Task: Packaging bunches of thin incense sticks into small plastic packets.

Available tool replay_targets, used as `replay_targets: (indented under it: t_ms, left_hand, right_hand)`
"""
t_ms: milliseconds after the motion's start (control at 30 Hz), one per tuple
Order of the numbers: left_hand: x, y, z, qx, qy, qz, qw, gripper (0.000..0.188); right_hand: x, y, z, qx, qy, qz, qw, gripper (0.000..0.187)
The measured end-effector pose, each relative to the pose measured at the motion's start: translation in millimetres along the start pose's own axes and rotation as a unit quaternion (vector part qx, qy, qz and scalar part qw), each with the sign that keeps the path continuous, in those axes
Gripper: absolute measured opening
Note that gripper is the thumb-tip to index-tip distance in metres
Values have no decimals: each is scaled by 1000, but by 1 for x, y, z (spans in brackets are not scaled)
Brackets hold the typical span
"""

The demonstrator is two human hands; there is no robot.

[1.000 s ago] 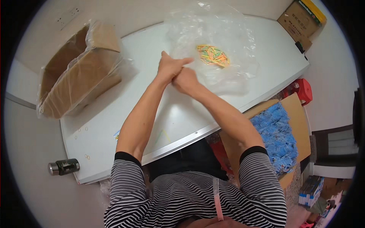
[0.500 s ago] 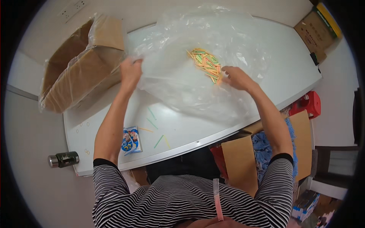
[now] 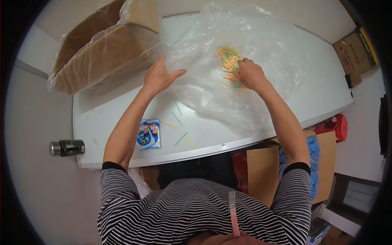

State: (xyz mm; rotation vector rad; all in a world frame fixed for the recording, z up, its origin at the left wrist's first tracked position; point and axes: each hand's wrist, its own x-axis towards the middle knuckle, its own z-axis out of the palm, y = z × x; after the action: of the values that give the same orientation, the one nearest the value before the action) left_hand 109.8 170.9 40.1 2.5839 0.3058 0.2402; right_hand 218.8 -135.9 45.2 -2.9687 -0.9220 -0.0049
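A big sheet of clear plastic film or bag [image 3: 281,53] spreads across the white table, bearing a pile of thin green, yellow and orange sticks [image 3: 228,55]. Over the pile's right side, my right hand [image 3: 251,74] has its fingers curled in among the sticks; the fingertips are partly hidden. My left hand [image 3: 160,76] is open, thumb and fingers spread, beside the film's left edge. Several loose sticks [image 3: 181,139] lie on the table nearer to me. Two blue-and-white packets [image 3: 149,134] rest by my left forearm.
A cardboard box [image 3: 110,49] covered in clear plastic stands at the far left. Rubber bands [image 3: 95,141] and a dark flask with a metal cap [image 3: 67,148] are at the left. Below the table's right front edge sit an open box [image 3: 265,173] with blue fabric and a red container [image 3: 339,127].
My left hand has let go of the plastic and spread its fingers. My right hand has moved from the pile's edge into the sticks. The whole view has shifted slightly.
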Motion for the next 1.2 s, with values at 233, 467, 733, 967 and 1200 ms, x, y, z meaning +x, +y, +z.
replay_targets:
  t_ms: [233,467,733,967,1200]
  left_hand:
    - [-33,0,-66,20,14,-45,999,74]
    - [-192,-53,-95,31,87,-277,956,55]
    - [-229,-77,-35,-126,99,-288,944,39]
    - [-229,-81,-28,-291,83,-285,909,29]
    - [-232,-88,-16,-286,132,-258,913,35]
  right_hand:
    - [28,-3,21,-171,-110,-20,979,46]
    - [18,0,26,-137,-37,-58,988,49]
    - [8,12,22,-33,-88,-90,992,35]
    - [-8,1,12,-134,-76,-122,981,24]
    - [-3,4,16,-148,-59,-160,974,26]
